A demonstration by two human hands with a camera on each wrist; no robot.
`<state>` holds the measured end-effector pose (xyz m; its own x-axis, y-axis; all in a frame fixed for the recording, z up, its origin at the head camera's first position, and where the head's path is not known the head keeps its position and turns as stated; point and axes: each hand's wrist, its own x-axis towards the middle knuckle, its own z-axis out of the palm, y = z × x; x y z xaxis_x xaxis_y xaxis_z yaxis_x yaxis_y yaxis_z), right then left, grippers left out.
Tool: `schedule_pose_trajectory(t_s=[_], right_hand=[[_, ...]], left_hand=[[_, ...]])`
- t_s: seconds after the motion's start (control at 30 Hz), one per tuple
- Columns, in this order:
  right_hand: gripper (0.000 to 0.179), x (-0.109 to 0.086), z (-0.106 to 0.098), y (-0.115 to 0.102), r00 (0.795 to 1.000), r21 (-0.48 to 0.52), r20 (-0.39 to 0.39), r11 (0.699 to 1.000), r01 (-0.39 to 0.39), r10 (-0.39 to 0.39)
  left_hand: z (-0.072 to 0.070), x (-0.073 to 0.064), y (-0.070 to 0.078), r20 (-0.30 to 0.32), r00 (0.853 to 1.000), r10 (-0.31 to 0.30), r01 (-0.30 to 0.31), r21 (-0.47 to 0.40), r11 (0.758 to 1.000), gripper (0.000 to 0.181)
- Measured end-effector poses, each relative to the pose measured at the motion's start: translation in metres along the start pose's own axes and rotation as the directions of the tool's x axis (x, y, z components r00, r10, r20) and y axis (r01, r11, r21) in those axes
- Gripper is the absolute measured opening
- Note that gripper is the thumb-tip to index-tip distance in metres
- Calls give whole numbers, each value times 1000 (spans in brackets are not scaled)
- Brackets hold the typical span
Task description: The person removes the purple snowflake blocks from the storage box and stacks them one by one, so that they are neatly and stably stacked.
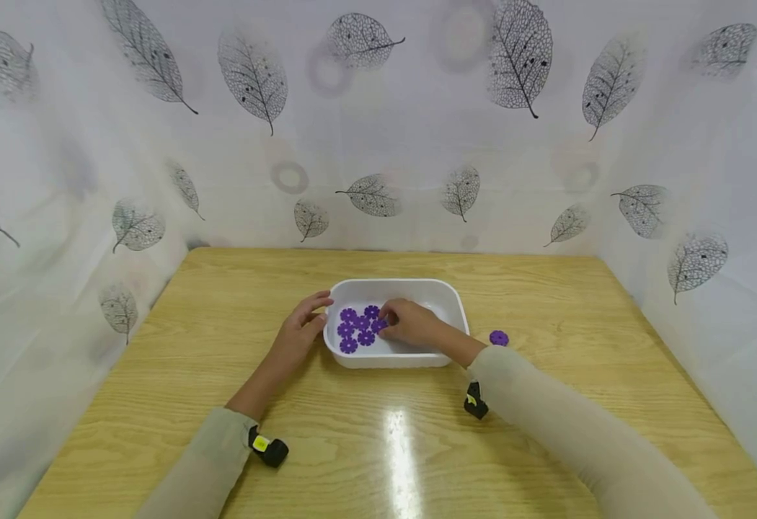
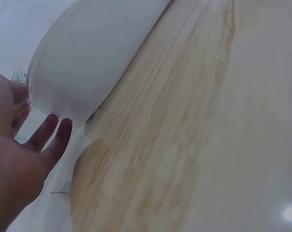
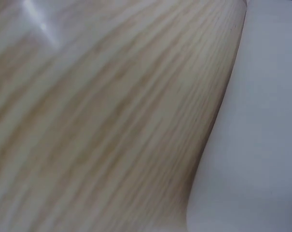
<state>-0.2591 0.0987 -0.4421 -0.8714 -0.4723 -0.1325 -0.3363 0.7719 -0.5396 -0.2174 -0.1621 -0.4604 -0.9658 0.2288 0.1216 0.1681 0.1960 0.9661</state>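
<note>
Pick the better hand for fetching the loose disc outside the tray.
Likely the right hand: it's nearer the loose disc, though busy at the discs inside the tray. The left hand is at the tray's opposite end.

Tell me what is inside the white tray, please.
Several purple discs lie in the left part of the white tray, with the right hand at their edge. Whatever lies under that hand is covered.

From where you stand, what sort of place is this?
Probably a filming booth: white leaf-printed fabric lines three sides of a glossy yellow wooden table, and boxy black devices sit at both beige cuffs.
</note>
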Motion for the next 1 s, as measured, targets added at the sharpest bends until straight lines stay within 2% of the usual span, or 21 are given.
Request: schedule_pose_trajectory(t_s=[0.2,0.43,1.0], right_hand=[[33,-2,-1,-2,1000,23,-16,1000,-18,19],[36,-1,-1,-1,999,52,-7,998,-39,39],[40,-1,0,1,999,-2,10,999,-35,35]], left_hand=[[0,-1,1,-3,1000,-1,1,12,1000,38],[0,0,-1,-4,1000,8,-8,-19,1000,38],[0,-1,0,5,1000,-1,1,13,1000,38]])
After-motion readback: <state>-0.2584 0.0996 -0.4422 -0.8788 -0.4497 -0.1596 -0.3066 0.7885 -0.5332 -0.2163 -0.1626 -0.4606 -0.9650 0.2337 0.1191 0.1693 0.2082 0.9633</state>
